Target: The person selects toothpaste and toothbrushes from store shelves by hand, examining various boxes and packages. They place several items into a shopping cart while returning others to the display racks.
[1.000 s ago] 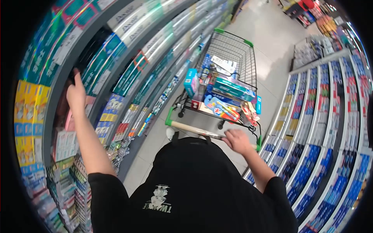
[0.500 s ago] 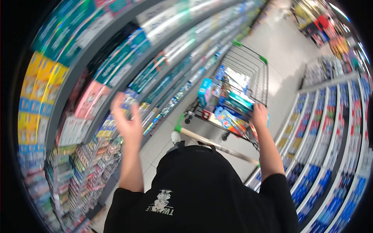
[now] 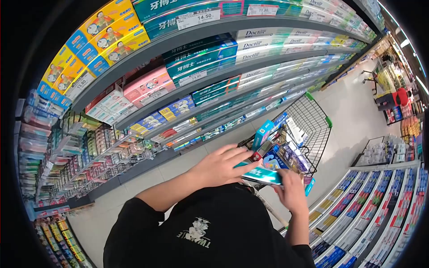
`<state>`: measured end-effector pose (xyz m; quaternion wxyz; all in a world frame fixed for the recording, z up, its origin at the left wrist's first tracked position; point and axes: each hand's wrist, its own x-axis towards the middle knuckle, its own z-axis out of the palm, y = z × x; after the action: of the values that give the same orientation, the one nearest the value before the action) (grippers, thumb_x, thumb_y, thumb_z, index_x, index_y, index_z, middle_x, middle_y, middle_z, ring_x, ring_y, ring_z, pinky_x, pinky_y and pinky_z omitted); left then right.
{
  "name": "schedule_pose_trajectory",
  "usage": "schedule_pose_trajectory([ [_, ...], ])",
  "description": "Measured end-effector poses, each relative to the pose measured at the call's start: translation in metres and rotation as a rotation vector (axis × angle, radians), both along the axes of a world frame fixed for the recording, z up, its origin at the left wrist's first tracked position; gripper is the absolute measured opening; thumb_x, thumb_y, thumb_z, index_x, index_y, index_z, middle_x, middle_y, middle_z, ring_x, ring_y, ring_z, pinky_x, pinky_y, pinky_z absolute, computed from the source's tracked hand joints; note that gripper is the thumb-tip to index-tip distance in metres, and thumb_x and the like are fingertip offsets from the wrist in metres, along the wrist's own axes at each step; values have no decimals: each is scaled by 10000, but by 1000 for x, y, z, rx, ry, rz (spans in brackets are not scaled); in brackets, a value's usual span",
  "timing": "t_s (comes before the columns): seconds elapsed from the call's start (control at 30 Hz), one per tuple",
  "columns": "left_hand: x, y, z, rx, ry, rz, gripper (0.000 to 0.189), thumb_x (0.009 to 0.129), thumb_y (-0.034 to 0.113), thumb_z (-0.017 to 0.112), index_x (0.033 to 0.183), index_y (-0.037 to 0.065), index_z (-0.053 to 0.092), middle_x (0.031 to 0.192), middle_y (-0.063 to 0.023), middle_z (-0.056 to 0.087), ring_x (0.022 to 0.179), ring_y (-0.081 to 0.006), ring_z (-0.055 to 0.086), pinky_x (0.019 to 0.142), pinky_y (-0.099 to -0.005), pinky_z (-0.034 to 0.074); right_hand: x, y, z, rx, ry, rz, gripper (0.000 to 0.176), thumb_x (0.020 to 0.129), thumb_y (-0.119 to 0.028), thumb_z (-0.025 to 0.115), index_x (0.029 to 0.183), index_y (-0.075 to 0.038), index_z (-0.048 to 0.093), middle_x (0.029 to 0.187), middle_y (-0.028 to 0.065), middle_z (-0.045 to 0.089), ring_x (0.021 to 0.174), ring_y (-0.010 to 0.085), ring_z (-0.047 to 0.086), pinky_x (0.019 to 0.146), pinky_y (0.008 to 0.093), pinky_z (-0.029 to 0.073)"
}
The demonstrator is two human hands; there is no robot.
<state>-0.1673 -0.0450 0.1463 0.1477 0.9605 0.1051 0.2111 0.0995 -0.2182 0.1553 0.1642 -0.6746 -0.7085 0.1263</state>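
Note:
Both of my hands meet over the near end of a wire shopping cart [image 3: 318,117] filled with boxed goods. My right hand [image 3: 291,193] grips a teal toothpaste box [image 3: 264,177] from below. My left hand [image 3: 222,166] lies on the box's near end with its fingers spread towards the cart. Blue and teal boxes [image 3: 262,132] stand upright inside the cart. Part of the cart's handle is hidden behind my hands and my black shirt.
Shelves of toothpaste boxes [image 3: 201,58] run along the left, with yellow boxes [image 3: 117,31] on top and toothbrush racks [image 3: 85,152] lower down. More shelving with blue and white packs [image 3: 371,214] stands on the right. The tiled aisle floor [image 3: 357,111] stretches ahead past the cart.
My left hand came down from the shelf to the cart. My right hand left the goods in the cart and now holds a teal box. My view swung left.

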Motion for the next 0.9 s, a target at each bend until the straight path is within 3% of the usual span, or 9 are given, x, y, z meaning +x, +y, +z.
schedule_pose_trajectory([
  [0.03,-7,3,-4,-75,35,-43,671,865,422,808,1478,236,609,1248,-78,691,1151,-263,678,1023,-435,535,-6,6,0,-8,0,31,603,868,-294,808,1355,-22,577,1269,184,648,1166,388,606,996,489,480],
  [0.13,-31,14,3,-151,106,11,683,847,408,821,1474,229,616,1124,-47,698,1002,-245,706,866,-395,587,-27,25,12,132,-71,10,724,861,-323,814,1461,-27,536,1405,195,601,1262,379,581,1072,502,458],
  [0.17,-40,20,12,-72,70,66,681,817,373,853,1445,212,644,1079,-40,690,965,-230,706,793,-372,595,-30,28,17,207,-108,-16,761,860,-329,816,1493,-28,521,1449,199,583,1293,379,571,1096,507,449],
  [0.27,-67,53,24,56,-31,295,639,852,372,833,1440,202,648,1079,-58,686,924,-249,712,748,-395,596,-28,18,-2,273,-94,-97,819,852,-303,832,1542,-30,485,1536,206,526,1354,392,535,1143,520,419],
  [0.4,-91,106,41,73,-312,615,627,841,213,870,1433,177,668,1142,-101,696,978,-267,701,849,-380,578,-21,-15,-65,202,41,-152,732,856,-177,838,1499,-13,529,1544,203,525,1315,405,561,1106,503,436],
  [0.5,-102,142,54,60,-417,755,593,877,169,841,1442,155,660,1155,-120,685,1025,-265,683,906,-360,546,-24,-42,-109,31,61,-167,655,904,-201,796,1495,-68,546,1511,205,547,1257,405,593,1074,483,464],
  [0.67,-99,168,67,38,-371,750,570,913,133,805,1459,152,644,1168,-109,662,1050,-256,662,912,-367,531,-22,-79,-189,-170,52,-155,552,1005,-345,676,1481,-91,559,1502,197,546,1199,397,618,1030,489,493],
  [0.83,-89,170,68,-58,-338,826,535,925,155,802,1439,143,655,1139,-113,663,1047,-262,658,885,-362,531,-26,-88,-204,-183,161,-227,511,1031,-377,619,1448,-84,584,1436,191,598,1183,396,634,1023,479,509],
  [0.9,-96,188,50,70,-345,889,509,921,178,811,1407,122,672,1111,-116,677,1045,-270,657,854,-366,534,-27,-89,-207,-206,166,-253,481,1028,-364,620,1416,-81,608,1383,179,635,1168,385,648,1014,476,517],
])
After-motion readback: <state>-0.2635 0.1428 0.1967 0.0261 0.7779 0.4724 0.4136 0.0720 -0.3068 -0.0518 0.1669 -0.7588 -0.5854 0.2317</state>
